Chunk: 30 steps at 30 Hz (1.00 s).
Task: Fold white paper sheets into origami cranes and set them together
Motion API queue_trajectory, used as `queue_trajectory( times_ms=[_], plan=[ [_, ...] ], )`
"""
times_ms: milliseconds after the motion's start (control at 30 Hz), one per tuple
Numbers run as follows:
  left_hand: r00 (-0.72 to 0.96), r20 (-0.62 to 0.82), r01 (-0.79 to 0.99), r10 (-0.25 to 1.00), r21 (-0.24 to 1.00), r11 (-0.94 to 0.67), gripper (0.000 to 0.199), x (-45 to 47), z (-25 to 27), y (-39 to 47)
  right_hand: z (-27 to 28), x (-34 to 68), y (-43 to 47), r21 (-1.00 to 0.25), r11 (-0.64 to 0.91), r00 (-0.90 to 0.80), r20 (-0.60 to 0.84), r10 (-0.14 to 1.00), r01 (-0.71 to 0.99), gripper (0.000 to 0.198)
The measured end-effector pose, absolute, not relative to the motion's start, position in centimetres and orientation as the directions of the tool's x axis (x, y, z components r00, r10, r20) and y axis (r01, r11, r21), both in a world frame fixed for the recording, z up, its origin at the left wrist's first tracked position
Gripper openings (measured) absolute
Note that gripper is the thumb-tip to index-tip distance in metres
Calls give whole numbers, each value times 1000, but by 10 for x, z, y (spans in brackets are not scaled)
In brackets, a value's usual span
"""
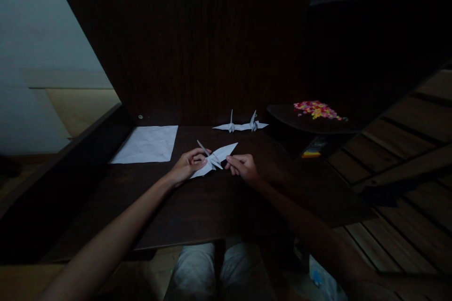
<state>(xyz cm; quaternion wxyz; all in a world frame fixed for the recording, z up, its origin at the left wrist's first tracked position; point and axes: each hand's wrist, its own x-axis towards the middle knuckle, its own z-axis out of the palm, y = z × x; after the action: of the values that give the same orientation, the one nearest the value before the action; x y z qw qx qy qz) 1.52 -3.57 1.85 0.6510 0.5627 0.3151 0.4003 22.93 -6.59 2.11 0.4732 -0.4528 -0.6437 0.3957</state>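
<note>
Nearest, two legs in pale cloth (194,270) show below the near edge of one dark desk (197,216). Two bare forearms reach over it from left and right. Between the hands, above the middle of the desk, is one white paper crane (216,159). The left hand (190,163) has its thumb and fingers closed on the crane's left wing. The right hand (243,165) has thumb and forefinger nearly together at the crane's right side; whether they grip its edge, one cannot tell. To the left lies one white square of paper (146,145), perhaps a single sheet, perhaps several. Farther off, two more cranes (243,127) stand side by side, wings meeting, near the base of one upright dark panel (190,47). At far right, one rounded shelf (282,114) bears one heap of small coloured pieces (318,109), too many to count.
</note>
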Motion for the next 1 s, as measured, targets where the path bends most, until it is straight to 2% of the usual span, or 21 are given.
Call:
queue_trajectory(
  times_ms=[100,167,233,400,633,767,1000],
  plan=[
    [451,56,-179,891,983,29,41,17,18,-36,22,226,-79,-706,563,-139,564,814,429,30],
    [430,75,-176,900,984,2,40,18,18,-36,21,222,-84,-556,651,-182,671,718,517,29],
    [404,97,-163,909,986,-33,38,20,18,-38,17,218,-85,-466,657,-176,721,670,592,31],
    [365,137,-120,921,988,-99,38,23,19,-40,10,215,-79,-418,566,-45,776,629,711,27],
    [325,178,-83,929,984,-160,39,24,20,-44,15,218,-79,-217,631,-220,813,539,745,17],
    [312,173,-74,934,985,-158,39,25,21,-47,16,217,-80,-118,618,-277,818,504,777,25],
    [236,194,-34,952,981,-191,37,27,21,-48,21,214,-82,-163,647,-262,820,509,745,34]
  ],
)
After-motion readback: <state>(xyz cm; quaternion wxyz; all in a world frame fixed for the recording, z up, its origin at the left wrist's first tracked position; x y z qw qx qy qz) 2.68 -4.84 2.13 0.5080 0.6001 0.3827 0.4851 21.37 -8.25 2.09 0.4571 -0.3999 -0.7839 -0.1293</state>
